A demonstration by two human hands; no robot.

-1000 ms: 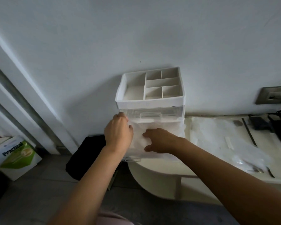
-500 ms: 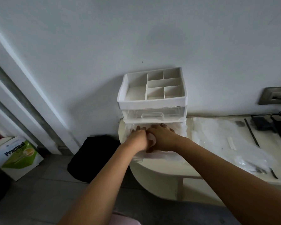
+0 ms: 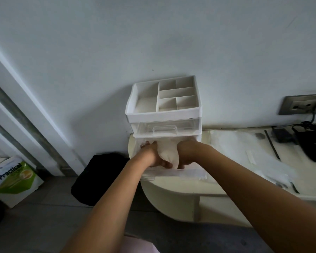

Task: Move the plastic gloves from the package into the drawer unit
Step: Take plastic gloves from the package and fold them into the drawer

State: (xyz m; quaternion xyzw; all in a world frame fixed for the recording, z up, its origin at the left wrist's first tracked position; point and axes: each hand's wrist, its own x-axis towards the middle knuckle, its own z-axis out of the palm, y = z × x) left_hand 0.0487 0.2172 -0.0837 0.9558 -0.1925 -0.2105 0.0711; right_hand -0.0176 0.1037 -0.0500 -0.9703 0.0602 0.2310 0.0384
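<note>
A white drawer unit (image 3: pixel 163 114) with a divided top tray stands against the wall on a round cream table. Its lower clear drawer (image 3: pixel 173 174) is pulled out toward me. A bunched wad of thin plastic gloves (image 3: pixel 167 152) sits inside that drawer. My left hand (image 3: pixel 152 156) holds the wad from the left, thumb curled along its front and fingers reaching toward the back. My right hand (image 3: pixel 187 152) grips it from the right, with its fingertips hidden down in the drawer. The flat clear package (image 3: pixel 244 150) lies on the table to the right.
The upper clear drawer (image 3: pixel 164 127) is closed. A wall socket (image 3: pixel 303 105), black chargers and cables (image 3: pixel 312 143) sit at the far right. On the floor lie a black bag (image 3: pixel 98 178) and a green-and-white box (image 3: pixel 15 179) beside a door frame.
My hands have gone deeper into the lower drawer and parted slightly. The gloves, spread under my hands a second ago, are now bunched between them.
</note>
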